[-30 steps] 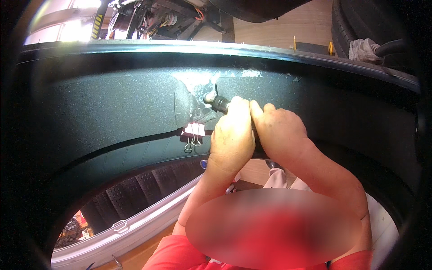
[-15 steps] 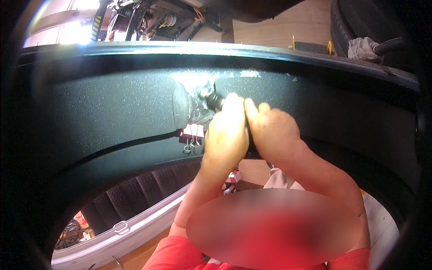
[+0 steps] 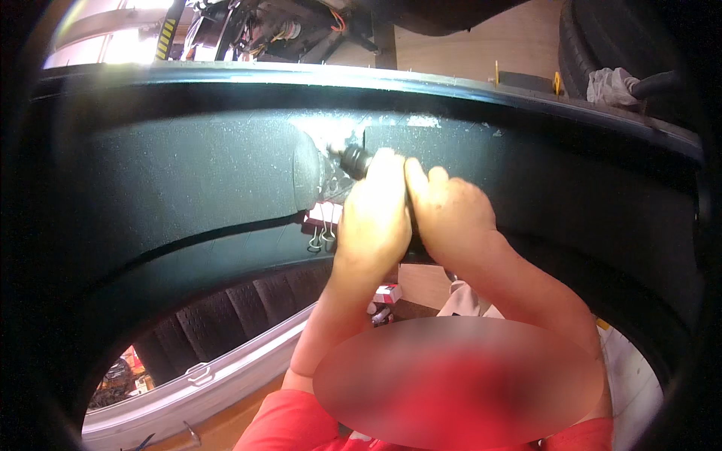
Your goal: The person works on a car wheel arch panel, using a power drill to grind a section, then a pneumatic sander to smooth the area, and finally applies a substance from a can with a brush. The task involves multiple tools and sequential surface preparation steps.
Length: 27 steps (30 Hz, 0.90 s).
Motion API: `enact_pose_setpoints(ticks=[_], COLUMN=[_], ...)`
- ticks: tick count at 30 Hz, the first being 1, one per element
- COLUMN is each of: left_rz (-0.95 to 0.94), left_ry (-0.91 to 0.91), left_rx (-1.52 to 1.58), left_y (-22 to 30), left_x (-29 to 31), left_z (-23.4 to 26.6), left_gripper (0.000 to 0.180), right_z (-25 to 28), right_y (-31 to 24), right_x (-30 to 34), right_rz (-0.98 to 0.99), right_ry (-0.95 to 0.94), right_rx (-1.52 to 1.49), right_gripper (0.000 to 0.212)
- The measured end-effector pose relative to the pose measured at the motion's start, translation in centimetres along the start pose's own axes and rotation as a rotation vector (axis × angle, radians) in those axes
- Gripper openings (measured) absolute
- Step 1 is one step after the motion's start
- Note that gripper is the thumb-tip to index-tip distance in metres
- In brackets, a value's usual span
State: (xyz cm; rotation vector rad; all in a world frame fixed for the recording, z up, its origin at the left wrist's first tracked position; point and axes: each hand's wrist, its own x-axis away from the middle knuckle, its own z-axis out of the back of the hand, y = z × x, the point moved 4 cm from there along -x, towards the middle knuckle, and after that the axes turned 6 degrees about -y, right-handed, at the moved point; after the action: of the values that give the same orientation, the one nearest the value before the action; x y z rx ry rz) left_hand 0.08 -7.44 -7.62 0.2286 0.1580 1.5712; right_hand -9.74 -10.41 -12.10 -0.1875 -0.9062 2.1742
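My left hand (image 3: 376, 218) is wrapped round a hand-held rotary grinder (image 3: 355, 161), whose black collar and slim metal tip show ahead of my fingers. My right hand (image 3: 453, 209) closes on the same tool just behind, its body hidden by both hands. The tip points up and left at a whitened, roughened patch (image 3: 331, 134) on the inner wall of a large black tire (image 3: 218, 165). Whether it touches the rubber I cannot tell. Beside my left wrist, a dark red binder clip (image 3: 323, 213) with wire handles is fixed near the tire's inner edge.
Behind the tire's upper rim stand dark machinery with cables (image 3: 286, 30) and another tire (image 3: 594, 45) with a crumpled plastic bag (image 3: 611, 86). Through the opening below show a ribbed black tread (image 3: 233, 319), a grey metal rail (image 3: 248, 361) and a small red-and-white box (image 3: 387, 293).
The grinder's collar has shifted slightly left, together with both hands. The whole view has moved a little; the grip is the same.
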Motion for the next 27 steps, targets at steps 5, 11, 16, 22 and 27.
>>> enact_pose_setpoints(ticks=[5, 11, 16, 22, 27], left_rz=[0.058, 0.112, 0.044, 0.104, 0.179], left_ry=[-0.019, -0.066, -0.028, -0.101, -0.13], left_rx=[0.033, 0.03, 0.036, 0.033, 0.054], left_y=[-0.1, 0.5, 0.8, 0.8, 0.6], left_x=[-0.2, -0.1, -0.3, 0.0, 0.3], left_z=[-0.4, -0.5, -0.5, -1.0, -1.3], left_gripper=[0.015, 0.015, 0.02, 0.015, 0.019], right_z=[-0.3, 0.2, 0.7, 0.5, 0.6], right_y=[0.0, 0.1, 0.5, 0.7, 0.7], right_x=[0.0, 0.2, 0.3, 0.6, 0.8], right_rz=[0.047, 0.025, -0.028, 0.019, 0.008], right_ry=[-0.076, -0.043, 0.058, -0.005, -0.07], right_rx=[0.054, 0.067, 0.077, 0.098, 0.116], right_gripper=[0.023, 0.024, 0.024, 0.022, 0.023])
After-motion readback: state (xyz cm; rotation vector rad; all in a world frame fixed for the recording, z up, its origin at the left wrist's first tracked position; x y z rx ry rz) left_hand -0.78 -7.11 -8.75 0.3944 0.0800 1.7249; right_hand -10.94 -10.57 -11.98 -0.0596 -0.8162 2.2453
